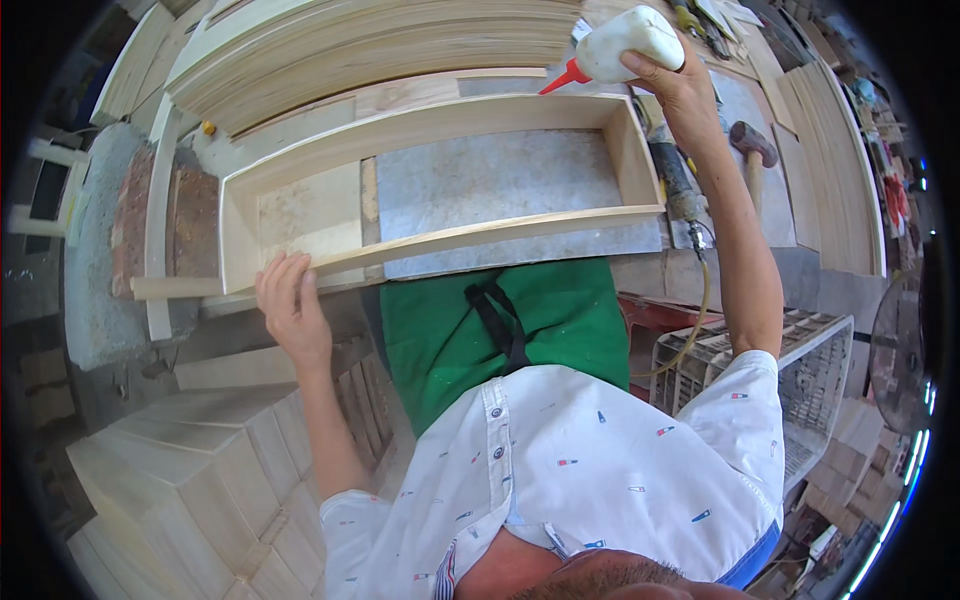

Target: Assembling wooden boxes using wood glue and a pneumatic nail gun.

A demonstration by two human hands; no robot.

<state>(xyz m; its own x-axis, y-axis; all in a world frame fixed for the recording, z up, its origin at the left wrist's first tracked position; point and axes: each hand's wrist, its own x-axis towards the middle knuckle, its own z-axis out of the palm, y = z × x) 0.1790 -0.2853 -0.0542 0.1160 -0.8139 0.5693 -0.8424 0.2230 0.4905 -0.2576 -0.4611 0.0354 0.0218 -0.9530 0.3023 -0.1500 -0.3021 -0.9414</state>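
Note:
In my right hand (672,85) is a white squeeze bottle (632,45), tilted so its red pointed nozzle (565,77) aims down and left. The nozzle tip is at the top edge of the far wall of a long, narrow wooden frame (420,240); I cannot tell whether they touch. This pale frame lies on the bench, with a grey sheet (500,180) showing through its open middle. My left hand (292,305) holds the frame's near wall at the left corner, its fingers over the edge.
Long boards (390,55) are stacked behind the frame. Right of it lie a power tool with a hose (680,190) and a mallet (755,150). A plastic crate (800,370) stands at lower right, stacked wooden panels (200,460) at lower left. A concrete block (105,250) is far left.

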